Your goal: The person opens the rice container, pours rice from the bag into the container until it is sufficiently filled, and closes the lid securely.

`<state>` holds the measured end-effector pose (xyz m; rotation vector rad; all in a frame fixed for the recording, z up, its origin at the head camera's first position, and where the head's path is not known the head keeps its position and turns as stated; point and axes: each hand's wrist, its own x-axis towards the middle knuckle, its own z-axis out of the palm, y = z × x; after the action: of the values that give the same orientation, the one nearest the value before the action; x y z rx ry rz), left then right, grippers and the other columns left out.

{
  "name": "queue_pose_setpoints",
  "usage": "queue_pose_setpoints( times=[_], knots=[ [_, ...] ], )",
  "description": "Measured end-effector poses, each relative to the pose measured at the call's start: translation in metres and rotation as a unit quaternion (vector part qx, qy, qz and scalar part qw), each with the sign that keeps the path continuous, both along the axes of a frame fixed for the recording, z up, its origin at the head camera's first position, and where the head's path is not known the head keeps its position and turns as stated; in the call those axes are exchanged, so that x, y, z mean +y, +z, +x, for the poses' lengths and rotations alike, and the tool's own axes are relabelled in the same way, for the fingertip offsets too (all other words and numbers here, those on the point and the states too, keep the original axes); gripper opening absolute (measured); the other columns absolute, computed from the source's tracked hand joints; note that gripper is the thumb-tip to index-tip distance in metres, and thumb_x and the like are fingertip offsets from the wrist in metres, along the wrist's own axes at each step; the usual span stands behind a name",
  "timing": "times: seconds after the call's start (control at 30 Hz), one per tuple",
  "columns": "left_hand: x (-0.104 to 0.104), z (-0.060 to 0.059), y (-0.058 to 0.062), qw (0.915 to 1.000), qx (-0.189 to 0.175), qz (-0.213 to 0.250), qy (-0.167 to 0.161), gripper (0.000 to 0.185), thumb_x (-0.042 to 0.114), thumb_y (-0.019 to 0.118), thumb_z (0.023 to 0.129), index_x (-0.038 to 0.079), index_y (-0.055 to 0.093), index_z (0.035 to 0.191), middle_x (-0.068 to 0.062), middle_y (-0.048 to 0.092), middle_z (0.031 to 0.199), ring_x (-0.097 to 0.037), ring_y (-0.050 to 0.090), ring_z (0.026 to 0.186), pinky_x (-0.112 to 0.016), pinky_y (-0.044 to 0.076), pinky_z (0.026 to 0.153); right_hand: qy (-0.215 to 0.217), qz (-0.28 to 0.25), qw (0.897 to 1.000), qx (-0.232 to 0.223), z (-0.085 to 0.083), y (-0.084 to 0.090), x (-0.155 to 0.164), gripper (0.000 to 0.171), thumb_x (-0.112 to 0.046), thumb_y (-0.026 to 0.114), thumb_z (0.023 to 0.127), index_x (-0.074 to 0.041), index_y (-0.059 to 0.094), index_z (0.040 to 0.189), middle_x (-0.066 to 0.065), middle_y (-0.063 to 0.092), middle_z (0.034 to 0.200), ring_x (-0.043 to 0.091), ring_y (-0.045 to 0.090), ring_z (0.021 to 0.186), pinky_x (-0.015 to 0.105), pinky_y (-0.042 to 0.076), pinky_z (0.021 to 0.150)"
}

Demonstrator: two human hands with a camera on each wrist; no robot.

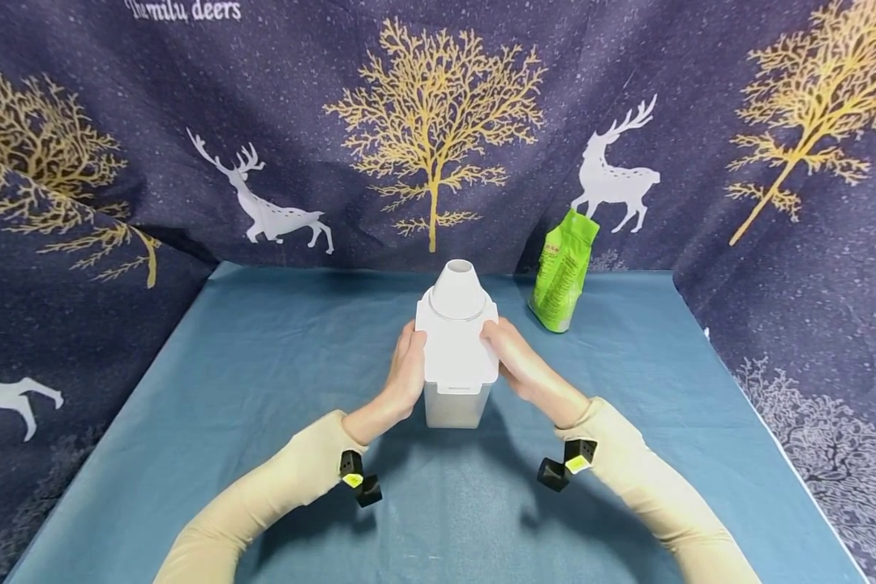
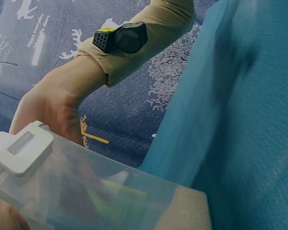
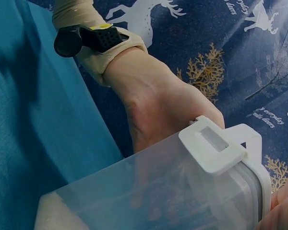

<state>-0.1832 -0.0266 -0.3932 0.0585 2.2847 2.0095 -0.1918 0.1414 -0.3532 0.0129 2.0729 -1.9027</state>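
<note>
Both hands grip a translucent plastic storage box (image 1: 456, 410) from opposite sides, near its white lid (image 1: 456, 349). A white cone-shaped spout (image 1: 457, 294) with a round mouth rises at the lid's far end. My left hand (image 1: 407, 365) holds the left side; my right hand (image 1: 517, 361) has its thumb over the right edge of the lid. White side clips (image 3: 212, 145) show in the wrist views. Pale grainy contents (image 2: 185, 211) lie at the box's bottom end. The fingers on the far sides show only dimly through the plastic.
A bright green bag (image 1: 564, 272) stands at the back right, its top crumpled. Blue cloth (image 1: 299, 341) covers the table. Behind and at the sides hangs a dark blue curtain (image 1: 482, 186) printed with trees and deer.
</note>
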Motion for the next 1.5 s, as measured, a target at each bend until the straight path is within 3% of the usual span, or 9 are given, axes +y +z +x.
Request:
queue_pose_setpoints(
  times=[0.47, 0.67, 0.83, 1.03, 1.13, 1.2, 1.3, 1.37, 1.5],
  knots=[
    [0.001, 0.001, 0.0, 1.0, 0.0, -0.005, -0.001, 0.055, 0.029, 0.024, 0.101, 0.006, 0.023, 0.152, -0.016, 0.026, 0.156, -0.036, 0.025, 0.144, -0.057, 0.023, 0.114, 0.007, -0.005, 1.0, 0.008, -0.002, -0.004, 0.003, 0.011, -0.009, 0.033, 0.086, -0.009, 0.043, 0.081, -0.003, 0.052, 0.071, 0.01, 0.051, 0.061, 0.024, 0.045, 0.06],
    [-0.003, 0.0, 0.002, 0.9997, -0.013, -0.016, -0.011, 0.056, 0.031, 0.026, 0.1, 0.009, 0.023, 0.152, -0.014, 0.026, 0.156, -0.033, 0.026, 0.144, -0.055, 0.023, 0.114, 0.011, 0.022, 1.0, 0.001, -0.002, -0.006, 0.006, 0.011, -0.014, 0.033, 0.09, -0.009, 0.038, 0.098, 0.003, 0.045, 0.091, 0.012, 0.046, 0.066, 0.024, 0.041, 0.063],
    [-0.008, -0.003, 0.004, 0.9995, -0.021, -0.011, -0.022, 0.057, 0.03, 0.027, 0.099, 0.01, 0.023, 0.152, -0.013, 0.026, 0.157, -0.032, 0.027, 0.144, -0.054, 0.024, 0.115, 0.012, 0.052, 0.998, -0.018, -0.004, -0.007, 0.01, 0.027, -0.019, 0.036, 0.092, -0.005, 0.038, 0.115, 0.007, 0.041, 0.111, 0.016, 0.046, 0.086, 0.029, 0.042, 0.075],
    [-0.011, -0.016, 0.005, 0.9995, -0.007, -0.019, -0.024, 0.056, 0.029, 0.029, 0.099, 0.008, 0.026, 0.151, -0.014, 0.031, 0.155, -0.031, 0.031, 0.142, -0.052, 0.027, 0.115, 0.025, 0.064, 0.998, -0.009, -0.006, -0.007, 0.015, 0.037, -0.02, 0.037, 0.093, 0.0, 0.04, 0.124, 0.008, 0.047, 0.113, 0.017, 0.05, 0.094, 0.034, 0.045, 0.085],
    [-0.013, -0.023, 0.006, 0.9978, 0.026, -0.061, -0.008, 0.053, 0.029, 0.031, 0.098, 0.005, 0.037, 0.145, -0.016, 0.046, 0.143, -0.031, 0.049, 0.126, -0.048, 0.04, 0.104, 0.032, 0.091, 0.995, 0.0, -0.008, -0.007, 0.016, 0.043, -0.024, 0.034, 0.097, 0.002, 0.037, 0.131, 0.013, 0.047, 0.12, 0.022, 0.052, 0.101, 0.038, 0.046, 0.091],
    [-0.014, -0.028, 0.005, 0.9938, 0.051, -0.098, 0.005, 0.049, 0.029, 0.033, 0.099, 0.005, 0.046, 0.139, -0.017, 0.057, 0.129, -0.029, 0.06, 0.105, -0.043, 0.049, 0.09, 0.032, 0.129, 0.991, 0.007, -0.01, -0.007, 0.017, 0.049, -0.029, 0.032, 0.1, 0.002, 0.033, 0.138, 0.017, 0.045, 0.13, 0.027, 0.052, 0.114, 0.042, 0.045, 0.098],
    [-0.017, -0.031, 0.004, 0.9854, 0.085, -0.146, 0.018, 0.044, 0.029, 0.037, 0.099, 0.005, 0.055, 0.131, -0.015, 0.066, 0.112, -0.023, 0.064, 0.074, -0.033, 0.052, 0.068, 0.027, 0.181, 0.983, 0.012, -0.012, -0.007, 0.016, 0.057, -0.038, 0.027, 0.103, 0.0, 0.026, 0.146, 0.019, 0.038, 0.143, 0.032, 0.043, 0.132, 0.048, 0.038, 0.108],
    [-0.019, -0.033, 0.005, 0.9808, 0.104, -0.164, 0.021, 0.042, 0.028, 0.039, 0.098, 0.004, 0.059, 0.126, -0.014, 0.069, 0.104, -0.022, 0.064, 0.065, -0.031, 0.052, 0.063, 0.021, 0.192, 0.981, 0.017, -0.013, -0.007, 0.015, 0.06, -0.04, 0.025, 0.103, -0.001, 0.022, 0.149, 0.018, 0.032, 0.149, 0.032, 0.035, 0.138, 0.049, 0.033, 0.112],
    [-0.019, -0.037, 0.007, 0.9687, 0.145, -0.2, 0.021, 0.039, 0.025, 0.041, 0.097, 0.002, 0.064, 0.119, -0.012, 0.07, 0.089, -0.018, 0.062, 0.059, -0.033, 0.052, 0.066, 0.002, 0.17, 0.985, 0.025, -0.016, -0.006, 0.01, 0.06, -0.038, 0.026, 0.102, -0.002, 0.016, 0.15, 0.016, 0.023, 0.153, 0.03, 0.029, 0.141, 0.047, 0.029, 0.114]
  ],
)
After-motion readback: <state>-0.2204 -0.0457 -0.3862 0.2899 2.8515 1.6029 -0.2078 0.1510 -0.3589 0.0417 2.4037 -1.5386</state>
